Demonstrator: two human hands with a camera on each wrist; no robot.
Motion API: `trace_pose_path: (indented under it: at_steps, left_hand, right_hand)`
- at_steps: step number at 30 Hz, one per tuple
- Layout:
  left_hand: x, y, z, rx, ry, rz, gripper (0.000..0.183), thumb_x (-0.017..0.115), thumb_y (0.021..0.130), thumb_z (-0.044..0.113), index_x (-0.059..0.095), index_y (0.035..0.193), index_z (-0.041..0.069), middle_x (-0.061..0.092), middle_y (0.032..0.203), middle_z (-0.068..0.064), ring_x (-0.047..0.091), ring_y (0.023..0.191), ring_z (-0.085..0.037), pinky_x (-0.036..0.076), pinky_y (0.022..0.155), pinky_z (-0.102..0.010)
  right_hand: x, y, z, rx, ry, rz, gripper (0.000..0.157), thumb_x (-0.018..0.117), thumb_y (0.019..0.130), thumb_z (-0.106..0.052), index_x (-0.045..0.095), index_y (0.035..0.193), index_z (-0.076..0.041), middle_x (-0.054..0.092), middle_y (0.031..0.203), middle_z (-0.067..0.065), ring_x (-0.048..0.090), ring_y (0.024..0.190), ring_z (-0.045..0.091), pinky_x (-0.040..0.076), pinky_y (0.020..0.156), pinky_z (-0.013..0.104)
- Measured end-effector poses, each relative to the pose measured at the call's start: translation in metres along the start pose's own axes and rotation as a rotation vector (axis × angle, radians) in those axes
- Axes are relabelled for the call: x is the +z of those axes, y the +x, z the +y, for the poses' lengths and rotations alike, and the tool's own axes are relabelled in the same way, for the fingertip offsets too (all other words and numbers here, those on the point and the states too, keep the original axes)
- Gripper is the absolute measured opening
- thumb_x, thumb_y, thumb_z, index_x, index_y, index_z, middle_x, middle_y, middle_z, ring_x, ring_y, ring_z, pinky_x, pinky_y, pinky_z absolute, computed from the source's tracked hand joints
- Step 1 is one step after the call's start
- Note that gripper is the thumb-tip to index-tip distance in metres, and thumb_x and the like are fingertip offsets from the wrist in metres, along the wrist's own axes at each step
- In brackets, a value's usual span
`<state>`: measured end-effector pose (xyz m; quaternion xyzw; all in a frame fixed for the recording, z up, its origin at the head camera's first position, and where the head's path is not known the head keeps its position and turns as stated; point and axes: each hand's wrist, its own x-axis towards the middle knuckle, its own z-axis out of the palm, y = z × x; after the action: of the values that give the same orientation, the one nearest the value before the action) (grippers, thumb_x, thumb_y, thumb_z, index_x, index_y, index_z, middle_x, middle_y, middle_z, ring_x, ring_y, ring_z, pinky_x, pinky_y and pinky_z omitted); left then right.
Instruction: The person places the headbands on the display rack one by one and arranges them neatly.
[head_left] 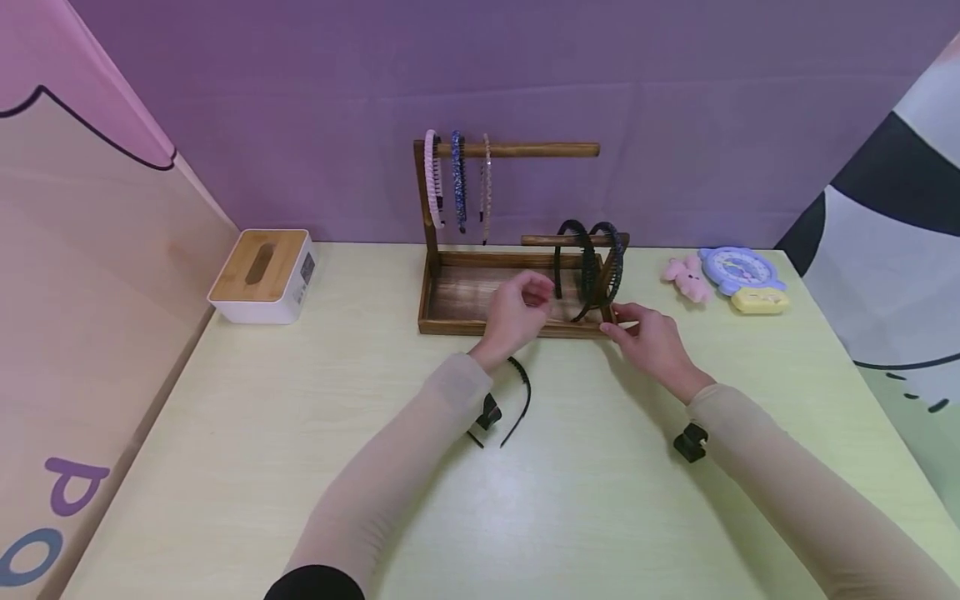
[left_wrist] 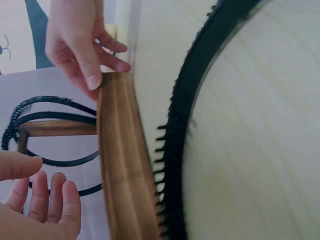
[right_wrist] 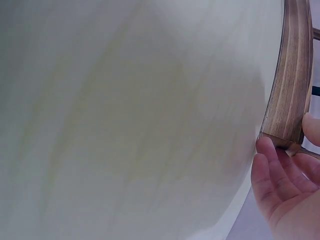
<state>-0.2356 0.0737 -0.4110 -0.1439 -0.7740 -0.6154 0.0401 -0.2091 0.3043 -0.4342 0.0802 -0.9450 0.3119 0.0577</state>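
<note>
A wooden headband stand [head_left: 517, 150] has a tray base and two rods. My right hand [head_left: 651, 346] grips the tray's front right corner, its thumb on the front face and fingers round the side [right_wrist: 285, 185]. My left hand [head_left: 516, 312] hovers over the tray with loosely bent fingers, holding nothing; the left wrist view shows the empty palm [left_wrist: 42, 210]. Beside it, two black headbands [head_left: 588, 262] hang on the short lower rod. Pink, blue and beaded headbands [head_left: 458, 179] hang from the long upper rod. Another black toothed headband [left_wrist: 177, 145] lies on the table under my left forearm.
At the left stands a white tissue box [head_left: 258, 279] with a wooden lid. Toward the back right sit a small pink figure [head_left: 687, 277], a blue round clock-like item [head_left: 741, 268] and a yellow piece [head_left: 760, 301]. Behind the table [head_left: 570, 500] hangs a purple cloth.
</note>
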Motion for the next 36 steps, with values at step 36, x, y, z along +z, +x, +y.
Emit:
trace_pose_path:
  at_steps: [36]
  left_hand:
    - [-0.046, -0.073, -0.006, -0.335, 0.39, -0.384, 0.032, 0.082, 0.075, 0.028, 0.068, 0.1, 0.013, 0.06, 0.084, 0.007, 0.055, 0.075, -0.011, 0.045, 0.064, -0.026]
  right_hand:
    - [0.003, 0.001, 0.001, -0.044, -0.005, 0.01, 0.044, 0.062, 0.095, -0.024, 0.057, 0.126, 0.007, 0.065, 0.108, 0.023, 0.068, 0.08, 0.035, 0.053, 0.064, 0.045]
